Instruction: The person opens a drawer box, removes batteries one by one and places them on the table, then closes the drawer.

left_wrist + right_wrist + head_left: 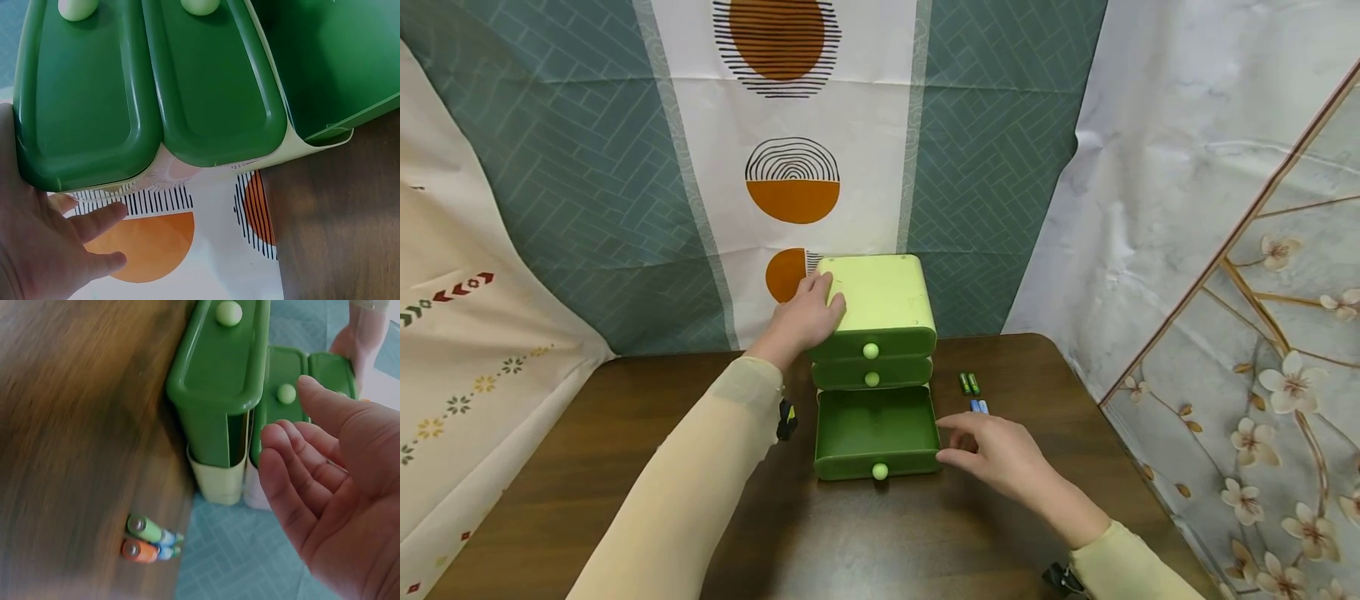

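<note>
A small green drawer cabinet (pixel 880 287) with a pale yellow-green top stands against the wall cloth. Its bottom drawer (pixel 876 421) is pulled out, and the bare green inside shows; the two upper drawers (pixel 215 81) are closed. My left hand (pixel 805 318) rests on the cabinet's upper left edge, thumb on the top and the other fingers spread along the side. Beside the pulled-out drawer's right front corner is my right hand (pixel 996 450), fingers loosely bent and holding nothing. Past it lie two green batteries (pixel 970 383) and two blue batteries (pixel 979 406), partly hidden by this hand.
The cabinet stands near the back of a dark brown wooden table (pixel 880 542). A patterned cloth (pixel 1000 167) hangs right behind it. A pale embroidered cloth (pixel 467 375) borders the left side, and a flowered cloth (pixel 1262 375) the right.
</note>
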`<state>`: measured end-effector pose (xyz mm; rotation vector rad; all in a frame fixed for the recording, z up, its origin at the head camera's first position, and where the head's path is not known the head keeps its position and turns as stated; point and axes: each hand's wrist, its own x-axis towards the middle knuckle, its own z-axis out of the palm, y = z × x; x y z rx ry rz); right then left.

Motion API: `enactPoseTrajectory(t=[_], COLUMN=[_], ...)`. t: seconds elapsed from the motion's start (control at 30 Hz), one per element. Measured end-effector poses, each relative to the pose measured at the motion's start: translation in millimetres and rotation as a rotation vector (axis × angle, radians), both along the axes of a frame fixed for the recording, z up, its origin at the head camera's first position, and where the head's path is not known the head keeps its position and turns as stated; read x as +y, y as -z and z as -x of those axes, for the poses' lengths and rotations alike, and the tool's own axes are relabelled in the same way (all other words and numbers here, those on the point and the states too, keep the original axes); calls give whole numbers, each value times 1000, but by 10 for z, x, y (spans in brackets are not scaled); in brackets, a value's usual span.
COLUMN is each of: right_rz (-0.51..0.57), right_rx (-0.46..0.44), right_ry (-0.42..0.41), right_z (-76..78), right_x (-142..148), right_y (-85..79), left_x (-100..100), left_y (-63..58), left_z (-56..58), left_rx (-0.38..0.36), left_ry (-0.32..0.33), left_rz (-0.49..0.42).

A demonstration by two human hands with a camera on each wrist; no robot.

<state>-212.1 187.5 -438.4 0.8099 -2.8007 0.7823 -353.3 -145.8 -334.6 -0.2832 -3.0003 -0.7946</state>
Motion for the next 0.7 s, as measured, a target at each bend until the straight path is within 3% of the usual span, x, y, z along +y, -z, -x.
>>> enactPoseTrajectory(t=[0.37,0.7], right_rz=[22,8], right_rx=[26,58], right_ry=[-85,-158], right_z=[-44,-35], right_x=[-319,-523], right_y=[68,121], left_x=[1,33], left_y=[47,-23], left_z=[81,77], left_rx=[-25,-16], left_ry=[-2,2], left_rz=[-21,-39])
